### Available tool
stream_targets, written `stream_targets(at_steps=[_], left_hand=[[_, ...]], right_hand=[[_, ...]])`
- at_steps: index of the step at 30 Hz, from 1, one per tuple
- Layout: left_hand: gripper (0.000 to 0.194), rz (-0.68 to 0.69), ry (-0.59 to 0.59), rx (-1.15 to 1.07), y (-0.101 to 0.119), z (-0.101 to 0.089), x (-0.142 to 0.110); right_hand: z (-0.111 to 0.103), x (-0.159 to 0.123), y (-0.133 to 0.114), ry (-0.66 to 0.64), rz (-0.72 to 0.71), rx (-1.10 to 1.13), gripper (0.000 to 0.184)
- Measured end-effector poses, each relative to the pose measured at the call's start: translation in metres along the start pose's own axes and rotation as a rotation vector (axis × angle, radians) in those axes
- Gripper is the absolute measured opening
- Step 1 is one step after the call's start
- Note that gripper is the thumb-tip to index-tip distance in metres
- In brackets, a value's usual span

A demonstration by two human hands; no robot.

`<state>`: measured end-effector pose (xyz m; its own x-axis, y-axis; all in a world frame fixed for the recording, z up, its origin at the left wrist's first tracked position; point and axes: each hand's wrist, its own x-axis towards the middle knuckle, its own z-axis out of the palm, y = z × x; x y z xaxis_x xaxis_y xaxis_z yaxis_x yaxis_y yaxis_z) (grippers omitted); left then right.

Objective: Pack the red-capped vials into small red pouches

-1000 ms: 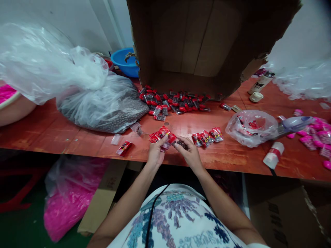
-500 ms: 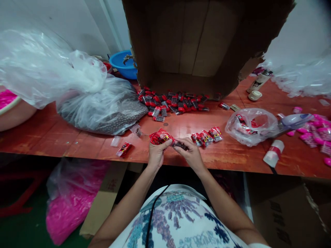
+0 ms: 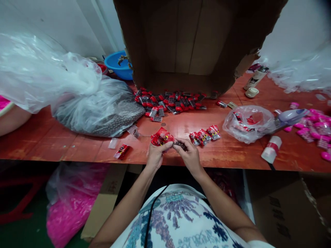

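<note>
My left hand [image 3: 155,155] is closed on a red printed plastic packet [image 3: 162,135], its thumb lying across the near side. In my right hand [image 3: 190,156], pinched between thumb and fingers, is a small dark piece [image 3: 181,145] right at the packet's right end; whether part of it is inside cannot be told. Both hands meet just above the table's front edge. Several filled red packets [image 3: 204,136] lie in a row to the right. A stack of flat red packets [image 3: 121,151] rests on the left.
A heap of small red-capped containers [image 3: 178,102] spills from a big cardboard box [image 3: 196,38]. To the left slumps a clear bag of dark beads [image 3: 100,106]. Rightward are a clear plastic bag [image 3: 248,125], a white roll [image 3: 271,149], a bottle [image 3: 256,78] and pink pieces [image 3: 318,129].
The view has shifted slightly, moving the table things leftward. My right hand has come a little closer to my left, and less of the dark piece shows.
</note>
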<state>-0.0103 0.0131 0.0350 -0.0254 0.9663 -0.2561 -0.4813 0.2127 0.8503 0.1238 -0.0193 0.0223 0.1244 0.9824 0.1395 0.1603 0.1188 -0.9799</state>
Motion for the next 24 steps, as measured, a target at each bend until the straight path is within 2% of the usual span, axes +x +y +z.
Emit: stream_targets(at_steps=[2,4,8,11,14,17,20,24], left_hand=[[0.024,-0.034,-0.045,0.025,0.001,-0.001,0.0],[0.025,-0.05,-0.072,0.039,0.003,0.0,0.0],[0.029,-0.019,-0.011,0.009,0.005,0.005,0.001],[0.029,-0.036,-0.021,0.078,0.005,0.007,0.003],[0.029,-0.088,-0.056,0.154,0.005,0.006,0.006],[0.028,-0.073,-0.019,0.2,0.002,0.004,0.009],[0.029,-0.064,0.018,0.222,-0.003,0.006,0.007],[0.03,-0.119,-0.049,0.182,-0.006,0.011,0.003]], right_hand=[[-0.001,0.001,0.003,-0.028,0.11,0.14,0.03],[-0.002,0.002,0.005,-0.046,0.14,0.192,0.031],[-0.002,0.001,0.008,0.004,0.009,0.032,0.027],[-0.002,-0.001,0.01,0.038,0.005,0.029,0.031],[-0.005,-0.005,0.01,-0.001,-0.07,-0.041,0.027],[-0.008,-0.007,0.008,-0.028,-0.121,-0.076,0.025],[-0.007,-0.004,0.009,-0.001,-0.003,0.076,0.024],[-0.004,0.001,0.018,0.03,0.184,0.312,0.027]])
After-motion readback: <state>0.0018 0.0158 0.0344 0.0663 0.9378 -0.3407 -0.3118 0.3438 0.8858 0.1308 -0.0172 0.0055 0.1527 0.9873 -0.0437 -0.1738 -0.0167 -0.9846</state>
